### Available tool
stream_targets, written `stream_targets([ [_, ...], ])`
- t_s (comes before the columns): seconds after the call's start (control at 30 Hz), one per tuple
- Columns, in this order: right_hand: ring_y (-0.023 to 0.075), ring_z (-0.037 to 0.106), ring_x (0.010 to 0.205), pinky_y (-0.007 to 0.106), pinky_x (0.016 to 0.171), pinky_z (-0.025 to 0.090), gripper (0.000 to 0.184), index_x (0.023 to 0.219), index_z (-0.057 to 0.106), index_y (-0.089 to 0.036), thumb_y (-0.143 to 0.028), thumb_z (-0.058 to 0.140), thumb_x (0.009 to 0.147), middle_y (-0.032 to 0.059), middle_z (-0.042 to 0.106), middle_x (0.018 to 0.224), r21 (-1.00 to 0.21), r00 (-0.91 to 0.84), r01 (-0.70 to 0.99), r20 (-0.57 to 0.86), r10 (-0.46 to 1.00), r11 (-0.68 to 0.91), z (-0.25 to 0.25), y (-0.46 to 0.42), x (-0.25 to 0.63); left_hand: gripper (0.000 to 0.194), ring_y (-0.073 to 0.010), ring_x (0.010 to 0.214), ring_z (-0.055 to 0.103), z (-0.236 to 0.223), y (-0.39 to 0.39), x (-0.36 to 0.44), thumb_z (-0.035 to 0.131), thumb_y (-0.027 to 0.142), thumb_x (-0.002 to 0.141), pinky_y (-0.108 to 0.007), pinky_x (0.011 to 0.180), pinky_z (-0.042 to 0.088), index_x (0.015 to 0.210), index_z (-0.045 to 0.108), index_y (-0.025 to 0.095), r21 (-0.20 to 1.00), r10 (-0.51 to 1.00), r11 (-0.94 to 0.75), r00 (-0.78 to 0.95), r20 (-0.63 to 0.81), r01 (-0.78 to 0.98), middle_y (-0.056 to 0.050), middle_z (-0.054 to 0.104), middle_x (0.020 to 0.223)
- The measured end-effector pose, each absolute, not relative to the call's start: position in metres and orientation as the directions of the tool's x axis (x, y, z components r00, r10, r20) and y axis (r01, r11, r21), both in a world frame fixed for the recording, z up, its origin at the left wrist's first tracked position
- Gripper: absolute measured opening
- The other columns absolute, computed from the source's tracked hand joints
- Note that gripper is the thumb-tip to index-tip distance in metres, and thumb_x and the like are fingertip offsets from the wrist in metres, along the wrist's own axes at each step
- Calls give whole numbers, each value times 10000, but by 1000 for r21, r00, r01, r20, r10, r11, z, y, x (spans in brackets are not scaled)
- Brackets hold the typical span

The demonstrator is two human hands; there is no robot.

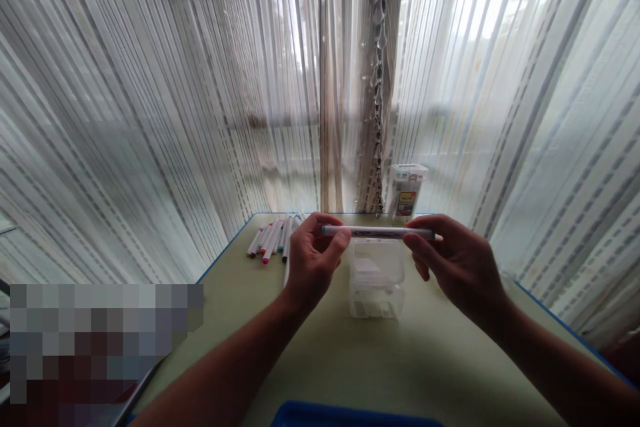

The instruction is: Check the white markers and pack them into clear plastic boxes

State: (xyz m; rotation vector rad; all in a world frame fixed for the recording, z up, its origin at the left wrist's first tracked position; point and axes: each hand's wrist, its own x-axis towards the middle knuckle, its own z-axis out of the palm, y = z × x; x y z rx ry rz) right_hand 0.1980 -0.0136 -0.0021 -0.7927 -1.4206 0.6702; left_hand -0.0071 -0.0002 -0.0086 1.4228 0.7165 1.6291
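A white marker (pixel 377 233) with teal ends is held level in the air between my two hands. My left hand (pixel 316 250) pinches it near its left end, thumb in front. At the other end, the fingers of my right hand (pixel 453 253) close round the teal tip. Behind and below the marker, a clear plastic box (pixel 376 300) stands on the table with its lid raised. To the left of my left hand lies a pile of white markers (pixel 270 238) with coloured ends, partly hidden by that hand.
The pale green table (pixel 320 360) has a blue edge. A clear container with a label (pixel 407 193) stands at the back right. A blue tray-like object (pixel 355 413) shows at the near edge. Striped curtains (pixel 200 80) and a beaded string (pixel 379 80) hang behind the table.
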Motion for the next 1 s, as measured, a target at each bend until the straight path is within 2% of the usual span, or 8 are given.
stream_targets([
  [0.13,80,491,354,180,331,377,299,866,694,-164,-414,838,787,-48,563,487,-837,58,4,547,835,548,2,-15,197,274,-36,461,370,-9,-1,-7,790,353,823,-170,408,285,860,586,173,848,863,-496,0,505,-186,75,479,600],
  [0.33,83,534,354,193,322,409,279,850,699,-162,-392,841,785,11,687,638,-836,51,-85,540,840,542,3,-15,196,279,-45,441,375,-9,1,-7,787,360,819,-189,390,303,879,585,178,866,887,-446,15,461,-227,61,519,620],
  [0.5,82,529,357,184,329,422,241,842,710,-158,-341,851,774,-21,633,551,-818,33,-108,565,824,565,4,-20,194,226,-33,441,356,-13,7,-7,755,318,840,-197,403,342,928,609,170,864,902,-393,51,429,-315,31,608,716],
  [0.87,88,521,364,183,336,415,282,825,710,-164,-281,922,680,-41,608,490,-817,-27,-201,555,831,540,3,-29,187,241,-31,458,353,-5,4,-10,775,296,779,-174,425,287,904,616,165,872,927,-341,31,375,-352,55,538,663],
  [1.0,92,521,362,188,332,413,265,826,708,-164,-284,907,699,-43,600,482,-818,-23,-189,557,830,543,3,-29,187,239,-31,458,356,-6,4,-10,774,296,777,-173,424,282,904,618,167,873,927,-340,29,373,-349,52,543,670],
])
